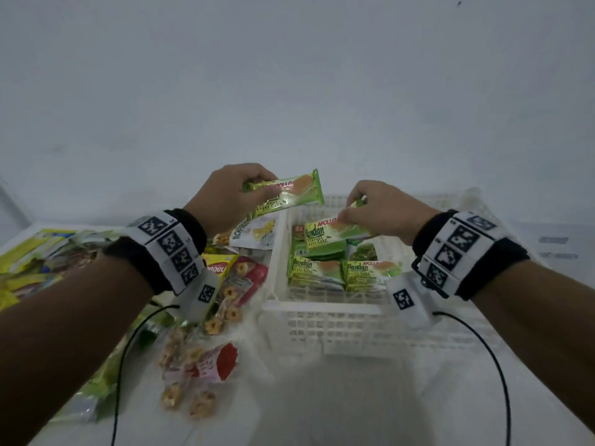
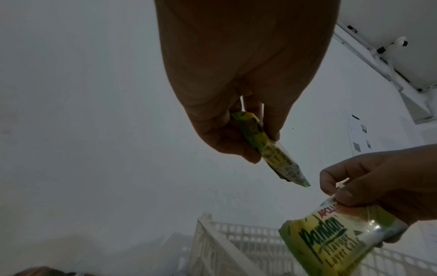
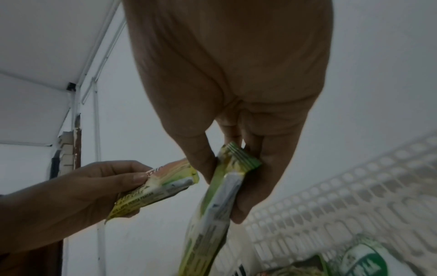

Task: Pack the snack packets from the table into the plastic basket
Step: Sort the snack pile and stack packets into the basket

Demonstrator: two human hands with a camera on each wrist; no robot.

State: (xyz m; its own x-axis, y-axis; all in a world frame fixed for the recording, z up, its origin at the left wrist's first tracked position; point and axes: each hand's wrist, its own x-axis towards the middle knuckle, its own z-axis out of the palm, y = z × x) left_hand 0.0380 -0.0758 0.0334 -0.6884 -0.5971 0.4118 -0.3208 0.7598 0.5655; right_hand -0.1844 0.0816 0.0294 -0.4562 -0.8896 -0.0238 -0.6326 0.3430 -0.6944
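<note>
My left hand [image 1: 235, 196] pinches a green pandan cake packet [image 1: 289, 196] in the air over the left rim of the white plastic basket [image 1: 322, 312]. From the left wrist that packet [image 2: 272, 149] shows edge-on between thumb and fingers [image 2: 236, 149]. My right hand [image 1: 376, 207] holds a second pandan cake packet [image 1: 331, 235] above the basket's inside; the right wrist view shows this packet [image 3: 217, 205] hanging from the fingers [image 3: 264, 168]. Several more pandan packets [image 1: 315, 268] lie flat in the basket.
Loose snack packets lie on the white table [image 1: 322, 397] left of the basket: a jackfruit chip bag [image 1: 254, 235], a red and yellow packet [image 1: 220, 268], clear bags of round biscuits [image 1: 206, 365] and yellow-green packets [image 1: 35, 252]. A plain wall stands behind.
</note>
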